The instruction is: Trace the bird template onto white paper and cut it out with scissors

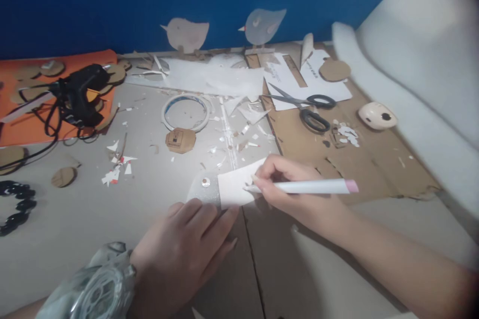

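Note:
My right hand (284, 179) grips a white marker (318, 187) with a pink end. The marker's tip rests on a small white card (235, 185). My left hand (183, 249), with a pale watch on the wrist, lies with fingers stretched out at the card's lower edge. Its fingertips also touch a translucent glittery cutout (200, 192) with a round eye, partly hidden under the card and fingers. Beyond my left hand lies an octagonal cardboard piece (180, 140).
Black scissors (314, 112) lie on cardboard (377, 169) at the right. A tape roll (163, 114) sits mid-table. Glue gun (84, 92), orange sheet (22, 132) and bead bracelet (22, 209) are left. Two bird cutouts, one pink (187, 35) and one grey-blue (262, 27), stand behind.

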Tool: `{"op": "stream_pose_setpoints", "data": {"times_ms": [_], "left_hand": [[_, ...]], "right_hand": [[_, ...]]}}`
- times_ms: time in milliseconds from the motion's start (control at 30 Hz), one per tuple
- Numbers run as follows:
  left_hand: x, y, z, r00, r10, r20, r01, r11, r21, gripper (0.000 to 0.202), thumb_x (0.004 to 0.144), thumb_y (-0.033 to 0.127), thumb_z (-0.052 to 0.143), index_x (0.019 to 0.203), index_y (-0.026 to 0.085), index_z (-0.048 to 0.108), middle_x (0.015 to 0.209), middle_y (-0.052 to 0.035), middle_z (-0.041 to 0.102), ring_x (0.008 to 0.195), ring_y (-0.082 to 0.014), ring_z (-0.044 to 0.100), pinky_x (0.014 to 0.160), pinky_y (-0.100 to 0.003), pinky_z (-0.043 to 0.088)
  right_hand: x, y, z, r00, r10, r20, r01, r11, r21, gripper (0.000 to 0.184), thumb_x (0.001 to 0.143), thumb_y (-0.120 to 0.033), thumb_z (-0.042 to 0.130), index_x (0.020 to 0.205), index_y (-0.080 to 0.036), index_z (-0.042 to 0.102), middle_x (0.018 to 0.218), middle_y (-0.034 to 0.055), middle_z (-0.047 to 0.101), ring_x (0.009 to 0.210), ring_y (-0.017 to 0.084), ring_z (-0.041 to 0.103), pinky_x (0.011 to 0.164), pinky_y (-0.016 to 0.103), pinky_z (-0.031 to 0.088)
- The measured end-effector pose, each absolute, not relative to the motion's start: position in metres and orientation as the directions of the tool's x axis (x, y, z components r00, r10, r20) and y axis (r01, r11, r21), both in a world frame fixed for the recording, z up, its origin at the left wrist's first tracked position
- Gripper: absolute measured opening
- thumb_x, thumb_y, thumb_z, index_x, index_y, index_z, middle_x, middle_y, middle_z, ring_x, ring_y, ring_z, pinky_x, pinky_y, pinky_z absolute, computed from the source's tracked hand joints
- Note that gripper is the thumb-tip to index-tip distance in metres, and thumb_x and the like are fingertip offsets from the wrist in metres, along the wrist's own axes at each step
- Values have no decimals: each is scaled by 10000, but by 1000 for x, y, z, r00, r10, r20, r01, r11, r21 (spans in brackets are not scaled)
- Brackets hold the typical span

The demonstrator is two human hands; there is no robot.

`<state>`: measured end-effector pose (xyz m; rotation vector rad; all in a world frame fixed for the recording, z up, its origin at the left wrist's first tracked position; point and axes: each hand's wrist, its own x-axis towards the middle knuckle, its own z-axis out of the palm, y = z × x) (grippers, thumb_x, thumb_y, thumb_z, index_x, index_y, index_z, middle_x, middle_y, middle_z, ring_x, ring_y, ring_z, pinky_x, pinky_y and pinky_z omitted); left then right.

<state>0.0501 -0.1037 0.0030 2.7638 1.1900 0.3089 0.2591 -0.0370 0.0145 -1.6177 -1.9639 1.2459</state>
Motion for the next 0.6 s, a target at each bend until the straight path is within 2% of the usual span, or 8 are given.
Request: {"op": "stream_pose_setpoints", "data": {"times_ms": [233, 367, 600], "left_hand": [[50, -103, 3, 673, 725, 147, 703, -688, 178, 349, 879, 256, 462, 1194, 106, 477, 810, -46, 549, 713, -192, 496, 588, -348, 448], [51, -103, 4, 670, 733, 118, 708, -679, 197, 352, 873, 263, 478, 1195, 121, 475, 813, -43, 548, 717, -189, 498, 593, -344, 451], [52, -101, 5, 670, 727, 150, 703, -687, 184, 326, 878, 261, 460, 1167, 112, 489, 801, -43, 550, 701, -183, 497, 584, -333, 443]], "right_hand": [[263, -40, 6, -331, 911, -247, 648, 29, -761, 190, 784, -275, 543, 633, -203, 452, 664, -12, 588, 597, 138, 521, 511, 236, 357], [265, -40, 5, -355, 903, -241, 648, 51, -760, 184, 783, -272, 540, 635, -206, 454, 652, -18, 576, 573, 129, 500, 498, 229, 348], [264, -40, 6, -421, 875, -237, 657, 115, -745, 220, 758, -278, 549, 594, -204, 424, 599, -16, 554, 530, 124, 473, 483, 233, 327]]}}
